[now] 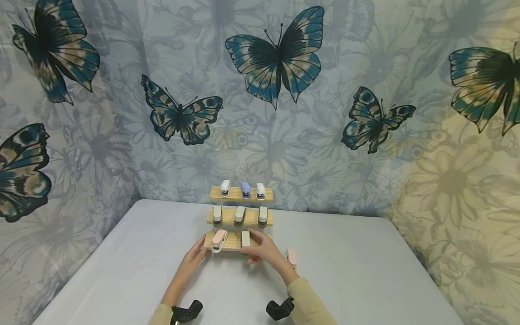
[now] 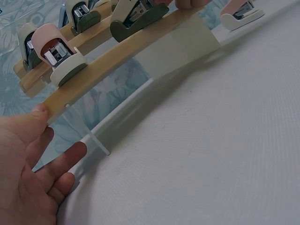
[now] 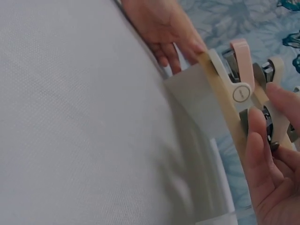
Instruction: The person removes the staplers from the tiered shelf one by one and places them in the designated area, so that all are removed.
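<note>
A three-tier wooden display rack (image 1: 232,243) stands toward the back of the white table. At its front tier's left end, my left hand (image 1: 192,261) grips the board, thumb on the edge and index finger beneath; the other fingers hang loosely. My right hand (image 1: 266,247) holds a cream and dark green stapler (image 1: 245,237) on the same tier, thumb and fingers at its two sides. To the left of it sits a pink and white stapler (image 1: 219,239), slightly angled. In the right wrist view, my fingers partly cover the held stapler (image 3: 280,123).
The middle tier carries several cream staplers, one of them angled (image 1: 239,214). On the top tier, a blue stapler (image 1: 245,188) stands between two white ones. Another pink stapler (image 1: 291,256) is on the table, right of the rack. Butterfly-patterned cloth (image 1: 276,158) hangs behind.
</note>
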Demonstrator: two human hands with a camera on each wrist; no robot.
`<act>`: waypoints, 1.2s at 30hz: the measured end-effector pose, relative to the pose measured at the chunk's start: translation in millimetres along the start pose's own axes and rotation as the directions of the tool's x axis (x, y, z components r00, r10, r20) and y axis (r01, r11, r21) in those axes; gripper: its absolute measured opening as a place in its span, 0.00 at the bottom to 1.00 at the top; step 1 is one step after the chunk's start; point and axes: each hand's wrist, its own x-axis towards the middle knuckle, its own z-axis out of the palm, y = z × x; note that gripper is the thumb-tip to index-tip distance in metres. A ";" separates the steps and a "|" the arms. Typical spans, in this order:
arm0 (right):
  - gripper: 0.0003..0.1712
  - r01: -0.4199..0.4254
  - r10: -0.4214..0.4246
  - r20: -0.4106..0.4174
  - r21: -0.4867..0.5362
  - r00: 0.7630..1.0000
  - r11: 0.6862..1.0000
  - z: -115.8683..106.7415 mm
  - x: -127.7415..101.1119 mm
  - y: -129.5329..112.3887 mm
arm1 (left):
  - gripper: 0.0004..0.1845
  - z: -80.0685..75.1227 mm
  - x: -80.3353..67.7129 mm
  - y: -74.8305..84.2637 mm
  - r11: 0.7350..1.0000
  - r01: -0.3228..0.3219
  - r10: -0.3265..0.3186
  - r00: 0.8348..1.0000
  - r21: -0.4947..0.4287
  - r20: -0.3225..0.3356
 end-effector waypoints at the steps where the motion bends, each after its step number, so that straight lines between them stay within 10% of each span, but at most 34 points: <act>1: 0.40 0.002 -0.002 -0.005 -0.007 1.000 1.000 -0.2 -1.1 -0.5 | 0.26 0.3 0.2 0.1 1.000 -0.002 0.002 1.000 0.011 -0.005; 9: 0.39 0.009 -0.009 -0.061 0.000 0.998 1.000 -4.6 -4.5 2.6 | 0.26 0.0 1.0 0.7 0.999 -0.003 0.004 1.000 0.054 -0.018; 17: 0.36 0.069 -0.072 -0.144 -0.026 0.987 0.997 -21.3 27.6 78.2 | 0.26 -2.1 0.0 -1.6 0.999 -0.008 0.008 1.000 0.049 0.008; 30: 0.30 0.044 -0.035 -0.200 0.041 0.979 0.998 -61.5 -17.7 78.5 | 0.25 2.7 0.1 -1.4 0.998 -0.049 0.048 0.998 0.027 0.027; 36: 0.28 0.175 -0.170 -0.128 0.024 0.977 0.984 -86.3 -30.7 80.2 | 0.24 0.2 -0.6 -1.6 0.995 -0.082 0.082 0.997 0.050 0.009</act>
